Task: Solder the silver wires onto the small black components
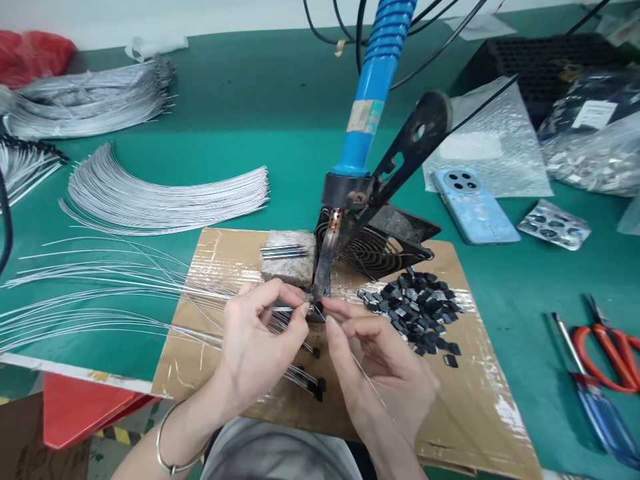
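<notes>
My left hand [263,337] pinches a white wire right below the tip of the blue soldering iron [367,113]. My right hand [377,357] pinches a thin strand of solder wire [367,379], which trails down across the palm. The fingertips of both hands nearly meet beside the iron's dark lower end. Wires with black connectors [316,388] at their ends lie between my hands on the cardboard [465,413]. A pile of small black connectors [420,307] is right of my right hand. What exactly meets the tip is too small to tell.
A black fan [385,243] stands behind the iron, next to a block with metal rods [287,263]. Bundles of white wire [165,200] lie at the left. On the right are a blue phone [477,207], red-handled pliers [607,350] and a screwdriver [600,413].
</notes>
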Demonstrator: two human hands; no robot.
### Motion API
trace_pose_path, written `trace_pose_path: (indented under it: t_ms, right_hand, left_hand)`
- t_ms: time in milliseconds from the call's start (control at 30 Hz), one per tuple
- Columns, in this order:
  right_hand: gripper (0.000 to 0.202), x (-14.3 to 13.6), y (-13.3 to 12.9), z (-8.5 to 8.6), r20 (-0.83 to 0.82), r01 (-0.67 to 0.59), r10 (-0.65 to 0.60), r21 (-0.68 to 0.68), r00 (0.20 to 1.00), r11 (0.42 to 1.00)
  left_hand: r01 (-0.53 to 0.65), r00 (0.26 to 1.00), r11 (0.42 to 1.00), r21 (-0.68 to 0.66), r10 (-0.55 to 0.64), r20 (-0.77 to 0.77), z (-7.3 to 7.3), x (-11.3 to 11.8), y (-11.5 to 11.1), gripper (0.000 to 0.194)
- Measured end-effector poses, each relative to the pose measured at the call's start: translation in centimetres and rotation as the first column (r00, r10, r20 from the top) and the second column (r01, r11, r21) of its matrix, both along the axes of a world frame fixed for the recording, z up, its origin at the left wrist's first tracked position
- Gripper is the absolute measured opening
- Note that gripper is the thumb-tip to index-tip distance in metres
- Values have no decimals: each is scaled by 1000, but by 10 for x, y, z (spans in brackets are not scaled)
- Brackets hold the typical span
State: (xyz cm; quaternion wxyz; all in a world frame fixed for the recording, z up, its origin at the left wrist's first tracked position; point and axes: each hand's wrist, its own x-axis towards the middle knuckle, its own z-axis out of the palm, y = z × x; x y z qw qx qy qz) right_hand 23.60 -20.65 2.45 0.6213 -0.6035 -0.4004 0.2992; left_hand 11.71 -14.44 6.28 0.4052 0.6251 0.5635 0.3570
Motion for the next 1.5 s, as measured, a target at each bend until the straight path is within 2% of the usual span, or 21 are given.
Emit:
trace_pose_path:
  t_ms: [433,700,1000,1500]
  right_hand:
    - [13,0,-1,-2,13,-17,17,21,1000,1000]
    - [14,1,-1,-4,5,-17,16,30,1000,999]
    - [13,2,-2,-7,17,-21,21,28,1000,999]
    - [13,0,0,-4,43,7,-10,64,999,998]
  left_hand:
    - [7,1000,999,31,-6,-12,3,-1,0,14]
    - [3,1000,1000,2,-3,11,-2,-1,-1,12]
    - [7,1000,1000,-10,-7,13,1,0,-1,13]
    - [26,999,998,52,-25,-25,3,0,-2,14]
